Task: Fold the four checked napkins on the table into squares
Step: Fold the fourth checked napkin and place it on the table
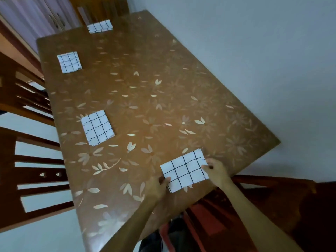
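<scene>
Several white napkins with black check lines lie on the brown flower-patterned table [163, 91]. The nearest napkin [183, 170] is a folded rectangle at the table's near edge. My left hand [157, 187] pinches its left end with the thumb on top. My right hand [216, 171] pinches its right end. A folded napkin [97, 127] lies flat at the middle left. Another folded square [69, 62] lies further back on the left. A folded napkin [100, 26] sits at the far edge.
Dark wooden chairs [31, 171] stand along the table's left side, and another chair [101, 8] at the far end. A red-brown chair [254, 206] is under my arms on the near side. A pale wall runs along the right.
</scene>
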Available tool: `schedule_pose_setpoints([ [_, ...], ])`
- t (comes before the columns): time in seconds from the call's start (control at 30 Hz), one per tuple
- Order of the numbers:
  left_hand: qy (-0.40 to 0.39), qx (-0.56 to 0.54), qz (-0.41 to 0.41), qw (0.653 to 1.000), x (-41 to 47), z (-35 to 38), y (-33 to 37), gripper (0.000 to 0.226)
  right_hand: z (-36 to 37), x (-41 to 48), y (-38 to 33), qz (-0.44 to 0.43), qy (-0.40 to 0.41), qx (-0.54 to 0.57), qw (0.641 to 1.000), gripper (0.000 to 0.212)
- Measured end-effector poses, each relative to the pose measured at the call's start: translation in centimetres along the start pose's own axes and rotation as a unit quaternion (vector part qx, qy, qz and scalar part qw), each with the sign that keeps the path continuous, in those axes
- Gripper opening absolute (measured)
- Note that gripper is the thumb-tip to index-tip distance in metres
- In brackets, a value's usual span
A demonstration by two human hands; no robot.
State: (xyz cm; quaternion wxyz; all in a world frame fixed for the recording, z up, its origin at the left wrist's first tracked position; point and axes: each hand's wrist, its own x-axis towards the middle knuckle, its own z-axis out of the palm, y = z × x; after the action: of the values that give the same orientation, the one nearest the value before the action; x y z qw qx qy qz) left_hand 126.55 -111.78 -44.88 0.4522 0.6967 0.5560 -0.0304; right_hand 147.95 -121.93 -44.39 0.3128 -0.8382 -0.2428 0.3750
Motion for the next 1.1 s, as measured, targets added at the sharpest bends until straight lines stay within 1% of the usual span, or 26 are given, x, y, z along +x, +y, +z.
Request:
schedule_pose_setpoints([
  [0.1,0.034,0.024,-0.032,0.999,1.0,0.9,-0.4,0.038,0.7,1.7,0.7,0.005,0.010,-0.008,1.000,0.013],
  [0.17,0.080,0.074,-0.035,0.993,1.4,1.7,-0.8,0.051,1.1,2.4,1.2,-0.020,0.056,-0.064,0.996,0.018],
  [0.23,0.136,0.166,0.007,0.977,1.2,2.7,-1.1,0.053,1.5,2.2,1.4,-0.078,0.106,-0.158,0.979,0.021],
  [0.27,0.165,0.202,0.049,0.964,1.2,3.3,-1.2,0.051,1.7,1.9,1.4,-0.120,0.112,-0.195,0.967,0.025],
  [0.33,0.196,0.260,0.138,0.935,1.6,4.2,-1.1,0.053,2.9,1.5,1.2,-0.203,0.081,-0.252,0.943,0.038],
  [0.4,0.168,0.309,0.194,0.916,2.8,5.0,-1.3,0.065,4.6,1.5,0.9,-0.262,0.027,-0.291,0.920,0.048],
  [0.43,0.141,0.330,0.203,0.911,3.3,5.5,-1.5,0.070,5.7,1.7,0.9,-0.287,0.004,-0.309,0.907,0.054],
  [0.5,0.104,0.352,0.196,0.909,3.7,6.0,-2.0,0.071,7.7,2.1,0.6,-0.322,-0.037,-0.351,0.879,0.070],
  [0.53,0.094,0.355,0.189,0.911,3.8,6.2,-2.4,0.069,8.4,2.2,0.4,-0.333,-0.043,-0.374,0.864,0.075],
  [0.6,0.081,0.363,0.191,0.908,3.8,6.2,-3.1,0.067,9.3,2.5,0.6,-0.343,-0.063,-0.410,0.843,0.077],
  [0.67,0.078,0.375,0.201,0.902,3.8,5.8,-3.5,0.067,9.5,3.5,1.4,-0.317,-0.090,-0.427,0.842,0.069],
  [0.7,0.077,0.370,0.207,0.902,3.8,5.5,-3.4,0.067,9.4,3.8,1.7,-0.314,-0.085,-0.420,0.847,0.066],
  [0.73,0.080,0.357,0.210,0.907,3.8,5.3,-3.4,0.065,9.2,4.1,2.0,-0.315,-0.074,-0.417,0.849,0.063],
  [0.83,0.099,0.285,0.182,0.936,3.3,4.5,-3.5,0.056,8.6,4.5,3.2,-0.334,-0.047,-0.435,0.835,0.061],
  [0.87,0.106,0.278,0.176,0.938,3.2,4.4,-3.6,0.053,8.4,4.6,3.4,-0.345,-0.040,-0.439,0.829,0.061],
  [0.93,0.110,0.291,0.182,0.933,3.2,4.3,-3.6,0.047,8.0,4.7,3.4,-0.357,-0.025,-0.440,0.823,0.061],
  [1.0,0.100,0.307,0.203,0.925,3.2,4.8,-3.4,0.044,7.8,4.7,3.5,-0.352,-0.024,-0.446,0.823,0.060],
  [1.1,0.075,0.323,0.229,0.915,3.4,5.8,-2.4,0.052,7.1,4.6,3.9,-0.323,-0.018,-0.442,0.837,0.055],
])
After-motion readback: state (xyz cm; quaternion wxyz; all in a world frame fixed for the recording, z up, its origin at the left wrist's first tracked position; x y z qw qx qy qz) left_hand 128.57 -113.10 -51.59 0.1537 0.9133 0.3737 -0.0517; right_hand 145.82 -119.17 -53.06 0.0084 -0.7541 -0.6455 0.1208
